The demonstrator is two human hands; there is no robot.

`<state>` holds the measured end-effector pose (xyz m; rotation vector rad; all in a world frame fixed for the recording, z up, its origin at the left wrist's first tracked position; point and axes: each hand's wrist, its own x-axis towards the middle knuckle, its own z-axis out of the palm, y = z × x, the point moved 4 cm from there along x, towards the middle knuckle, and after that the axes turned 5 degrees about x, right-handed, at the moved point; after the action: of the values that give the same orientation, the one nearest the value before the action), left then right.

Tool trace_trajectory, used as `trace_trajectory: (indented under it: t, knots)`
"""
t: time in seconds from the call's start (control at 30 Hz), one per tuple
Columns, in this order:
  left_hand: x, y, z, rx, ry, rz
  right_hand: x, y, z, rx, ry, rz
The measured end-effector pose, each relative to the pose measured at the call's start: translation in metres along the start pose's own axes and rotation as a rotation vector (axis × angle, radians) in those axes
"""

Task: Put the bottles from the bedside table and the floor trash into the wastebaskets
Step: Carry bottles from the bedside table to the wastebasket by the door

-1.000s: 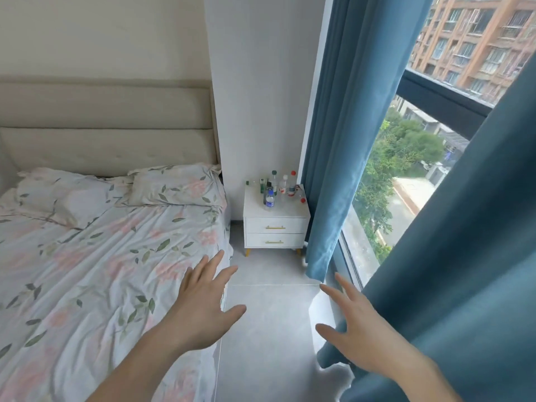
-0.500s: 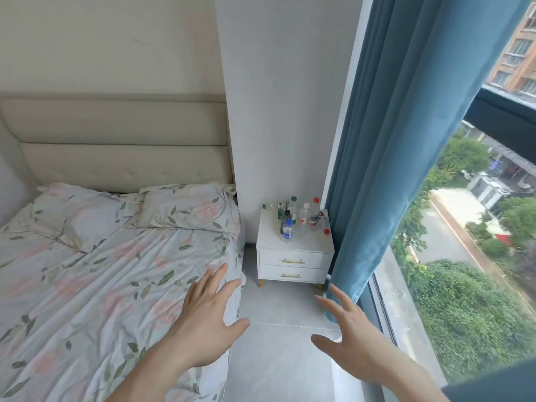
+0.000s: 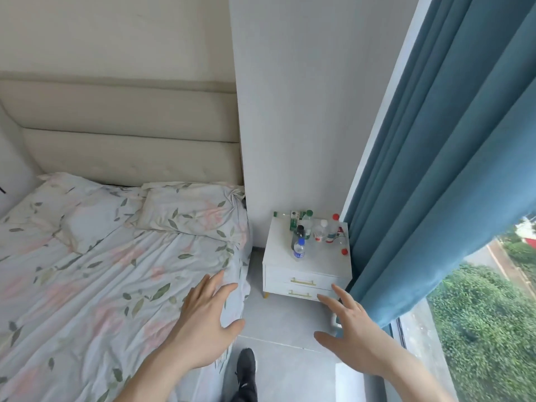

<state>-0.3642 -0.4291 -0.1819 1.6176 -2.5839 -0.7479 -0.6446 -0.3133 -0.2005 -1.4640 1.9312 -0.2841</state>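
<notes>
I am looking into a bedroom corner with a grey tiled floor point(image 3: 278, 320) between a bed point(image 3: 87, 285) on the left and a window point(image 3: 478, 329) on the right, where a blue curtain point(image 3: 435, 169) hangs. The bed carries a floral sheet, two pillows and a cream padded headboard point(image 3: 121, 126). Against the far wall stands a white table point(image 3: 310, 265) with two drawers and gold handles. The bottles point(image 3: 316, 230) are clustered on its top: one with a blue cap point(image 3: 299, 250) nearest, a dark one just behind it, several with red or green caps farther back, and one lying flat at the far edge. My left hand point(image 3: 206, 320) hovers over the near corner of the bed, fingers spread and holding nothing. My right hand point(image 3: 351, 329) reaches forward near the curtain, fingers also spread and empty. A dark shoe point(image 3: 246, 369) shows on the floor between my arms. Compared with half a second ago, the table sits closer and larger in view, and the curtain fills more of the right side.
</notes>
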Motion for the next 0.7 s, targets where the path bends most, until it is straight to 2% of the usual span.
trace_trajectory:
  t: [0.4, 0.7]
  knots:
    - [0.220, -0.023, -0.030, 0.090, -0.107, 0.116, 0.159, 0.017, -0.030, 0.074, 0.012, 0.193]
    - [0.326, -0.017, -0.012, 0.109, -0.258, 0.165, 0.261, 0.047, -0.031, 0.099, -0.069, 0.314]
